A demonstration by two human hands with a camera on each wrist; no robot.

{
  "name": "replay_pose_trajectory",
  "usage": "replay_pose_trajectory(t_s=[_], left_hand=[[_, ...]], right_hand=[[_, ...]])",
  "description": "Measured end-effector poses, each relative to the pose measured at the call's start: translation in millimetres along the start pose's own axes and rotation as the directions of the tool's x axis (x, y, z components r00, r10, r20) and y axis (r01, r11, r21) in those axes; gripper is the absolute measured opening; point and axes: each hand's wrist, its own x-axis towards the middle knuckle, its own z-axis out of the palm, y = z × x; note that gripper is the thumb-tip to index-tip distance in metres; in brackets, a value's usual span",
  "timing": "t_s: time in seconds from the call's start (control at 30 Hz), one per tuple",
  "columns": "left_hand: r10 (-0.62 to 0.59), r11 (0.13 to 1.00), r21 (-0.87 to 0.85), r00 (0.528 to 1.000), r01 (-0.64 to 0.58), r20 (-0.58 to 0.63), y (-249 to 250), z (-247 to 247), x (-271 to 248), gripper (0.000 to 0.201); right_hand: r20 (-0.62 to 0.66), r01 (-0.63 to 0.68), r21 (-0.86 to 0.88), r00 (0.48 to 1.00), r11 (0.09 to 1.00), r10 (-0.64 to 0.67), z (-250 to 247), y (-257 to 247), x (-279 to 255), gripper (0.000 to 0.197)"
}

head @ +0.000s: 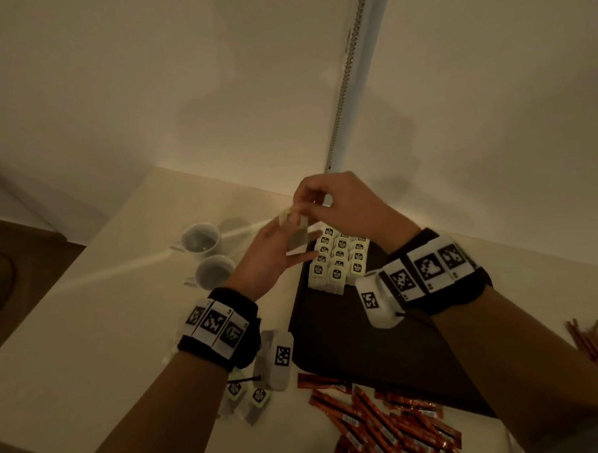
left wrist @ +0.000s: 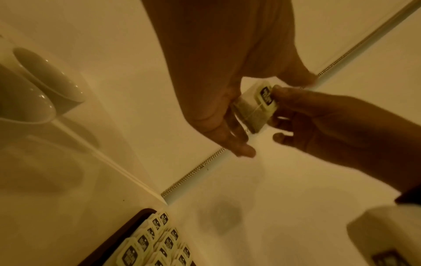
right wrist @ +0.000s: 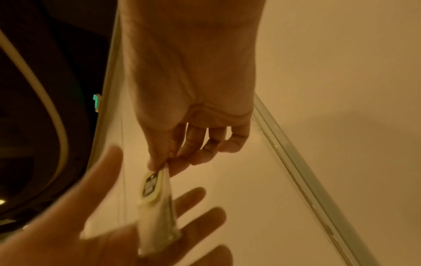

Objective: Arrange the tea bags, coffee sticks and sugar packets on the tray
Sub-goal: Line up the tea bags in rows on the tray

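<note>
Right hand (head: 337,199): raised above the far end of the tray, thumb and forefinger pinching the tag end of one tea bag (left wrist: 255,106); remaining fingers loosely curled, holding nothing else. Tea bag: hangs from that pinch, long axis running down and toward the person, lower end lying against the left hand (head: 275,254). Left hand: fingers straight and spread, palm turned up beneath the bag, supporting rather than gripping it; it is the nearer hand to the bag's lower end, the right the nearer to the tag. Rows of tea bags (head: 338,259): just below and toward the person from both hands, upright and packed, filling the far end of the dark tray (head: 347,344). Judgement: the held bag's place lies downward and slightly nearer from the right hand, at the edge of the rows, its long axis to stand upright like theirs. Outward: more tea bags (head: 247,398) on the bench (head: 90,338) beside the left wrist; coffee sticks (head: 385,424) heaped off the tray's near edge; two cups (head: 206,254) left of the tray.
</note>
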Motion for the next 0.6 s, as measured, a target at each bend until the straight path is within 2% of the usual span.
replay_pose_trajectory(t_s=[0.03,0.07,0.17,0.4,0.6], left_hand=[[0.079,0.996,0.035,0.997,-0.079,-0.012,-1.3,-1.0,-1.2,0.029],[0.147,0.987,0.064,0.989,-0.145,-0.026,-2.7,-1.1,-2.2,0.024],[0.226,0.974,0.045,0.973,-0.224,-0.044,-0.3,5.9,-6.4,0.021],[0.219,0.973,-0.085,0.975,-0.217,0.02,8.7,21.5,-11.0,0.023],[0.204,0.97,-0.142,0.979,-0.197,0.032,10.4,23.9,-15.3,0.011]], right_hand=[[-0.026,0.016,-0.041,1.0,0.999,-0.017,-6.3,-5.0,1.2,0.005],[-0.051,0.028,-0.081,0.998,0.996,-0.032,-12.3,-10.0,2.3,0.006],[-0.095,0.07,-0.133,0.992,0.989,-0.083,-26.7,-27.2,3.7,0.009],[-0.126,0.082,-0.212,0.986,0.974,-0.111,-37.5,-49.3,6.3,0.009],[-0.097,0.083,-0.245,0.989,0.966,-0.11,-37.9,-53.7,4.7,0.01]])
